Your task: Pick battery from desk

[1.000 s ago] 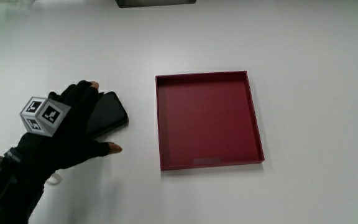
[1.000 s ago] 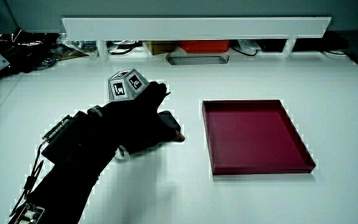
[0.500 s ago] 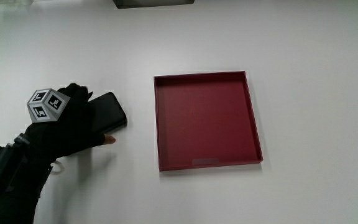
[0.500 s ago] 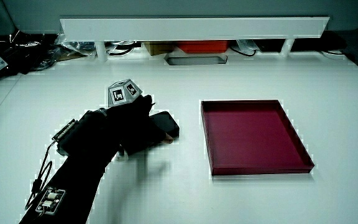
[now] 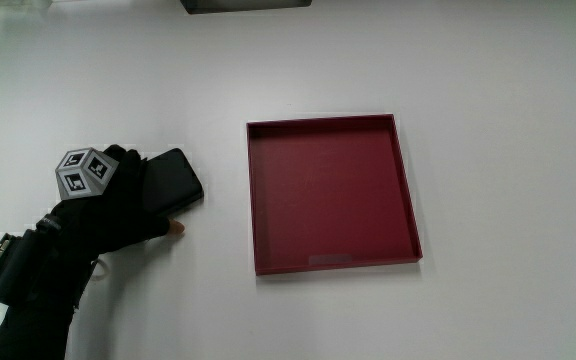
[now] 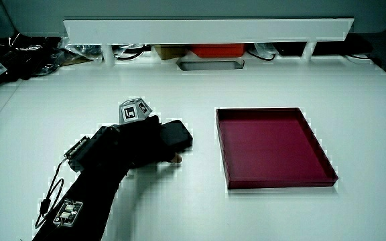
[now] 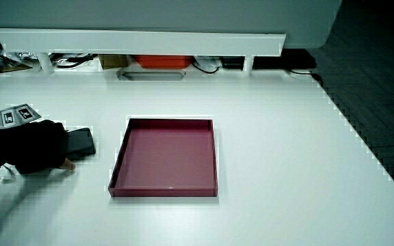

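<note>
Bench (image 5: 488, 60): white, one low partition (image 6: 206, 29) at its edge.

Battery (image 5: 171, 182): flat black slab with rounded corners, lying on the bench beside the tray, apart from it. In a side view (image 6: 175, 134) its uncovered end pointed toward the tray; also seen in a side view (image 7: 81, 143).

Hand (image 5: 118, 205): mine, black glove, resting over the battery's end away from the tray. My fingers (image 5: 175, 227) were curled around the battery, thumb tip on the bench at its nearer edge, the rest closed over its top. Hand also in both side views (image 6: 136, 142) (image 7: 36, 145).

Cube (image 5: 84, 172): grey, patterned, on the back of my hand.

Tray (image 5: 406, 200): dark red, square, shallow, nothing in it.
</note>
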A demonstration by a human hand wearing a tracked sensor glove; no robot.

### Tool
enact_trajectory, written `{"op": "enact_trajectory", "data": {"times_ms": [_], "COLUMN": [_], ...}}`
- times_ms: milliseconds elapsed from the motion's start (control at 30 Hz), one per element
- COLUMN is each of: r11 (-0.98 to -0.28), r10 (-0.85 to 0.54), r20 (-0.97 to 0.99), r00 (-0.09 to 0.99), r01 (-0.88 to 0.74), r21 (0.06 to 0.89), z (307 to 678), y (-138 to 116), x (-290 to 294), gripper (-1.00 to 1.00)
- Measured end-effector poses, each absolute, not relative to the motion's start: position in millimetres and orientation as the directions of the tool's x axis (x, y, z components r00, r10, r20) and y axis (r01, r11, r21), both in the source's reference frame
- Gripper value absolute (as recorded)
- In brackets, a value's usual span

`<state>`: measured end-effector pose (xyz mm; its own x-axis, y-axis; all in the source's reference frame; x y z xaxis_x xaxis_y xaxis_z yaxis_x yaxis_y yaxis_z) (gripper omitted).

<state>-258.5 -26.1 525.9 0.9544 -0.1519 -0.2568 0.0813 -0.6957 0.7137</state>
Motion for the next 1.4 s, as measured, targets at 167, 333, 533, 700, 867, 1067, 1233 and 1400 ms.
{"op": "enact_trajectory", "data": {"times_ms": [167,333,533,700,867,1067,1233,1400], "r11": [-0.703,-0.722,-0.769,-0.783,-0.801,-0.820,-0.832,-0.819], "r10": [-0.143,-0.119,-0.092,-0.072,-0.047,0.004,0.073,0.023], "r20": [-0.235,-0.241,-0.255,-0.265,-0.305,-0.409,-0.516,-0.636], "r00": [0.962,0.963,0.963,0.962,0.951,0.913,0.853,0.771], "r01": [0.068,0.083,0.094,0.110,0.147,0.237,0.337,0.379], "r21": [0.707,0.687,0.632,0.612,0.580,0.521,0.440,0.430], "z": [527.7,524.0,525.8,523.0,512.4,487.6,473.6,481.7], "y": [-27.0,-28.7,-25.4,-24.7,-23.5,-28.5,-32.3,-38.0], "x": [-260.2,-257.7,-262.3,-260.6,-254.8,-222.6,-190.8,-161.0], "gripper": [0.00,0.26,0.58,0.84,1.00,1.00,1.00,1.00]}}
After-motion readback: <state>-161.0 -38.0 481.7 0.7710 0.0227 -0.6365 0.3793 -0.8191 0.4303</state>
